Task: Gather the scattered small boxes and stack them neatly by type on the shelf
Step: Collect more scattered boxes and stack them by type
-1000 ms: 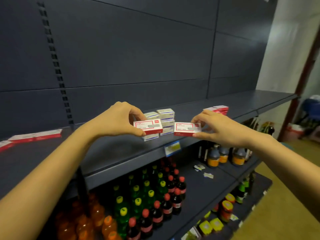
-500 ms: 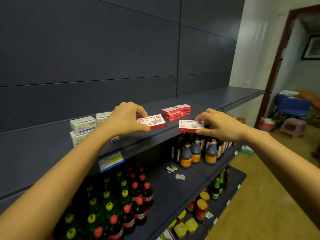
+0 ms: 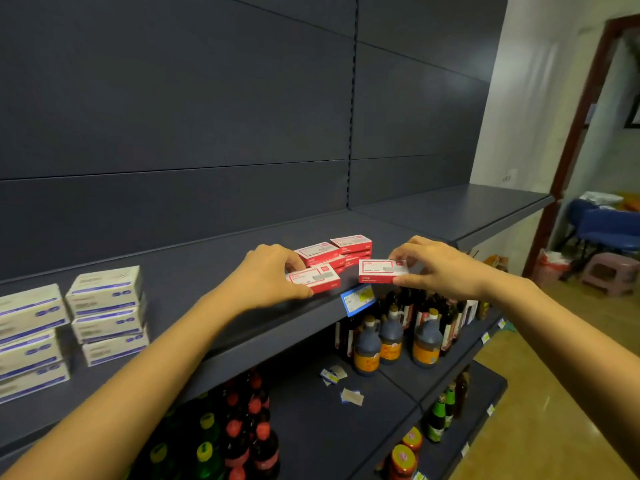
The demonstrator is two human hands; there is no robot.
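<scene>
My left hand (image 3: 268, 278) grips a small red-and-white box (image 3: 317, 278) low over the front of the dark shelf (image 3: 194, 282). My right hand (image 3: 438, 268) holds a second red-and-white box (image 3: 381, 270) just past the shelf's front edge, right of the first. Directly behind both boxes sit two short stacks of the same red boxes (image 3: 334, 253) on the shelf. At the far left of the shelf stand two stacks of white boxes with blue stripes (image 3: 107, 313).
A blue price tag (image 3: 358, 298) hangs on the shelf edge below the boxes. Lower shelves hold dark sauce jugs (image 3: 391, 337), bottles with coloured caps (image 3: 239, 441) and loose labels (image 3: 351, 396). A doorway, blue chair and pink stool (image 3: 609, 271) lie at the right.
Both hands carried their red boxes rightward along the shelf, from beside the white stacks to just in front of the red stacks. The view swung right with them.
</scene>
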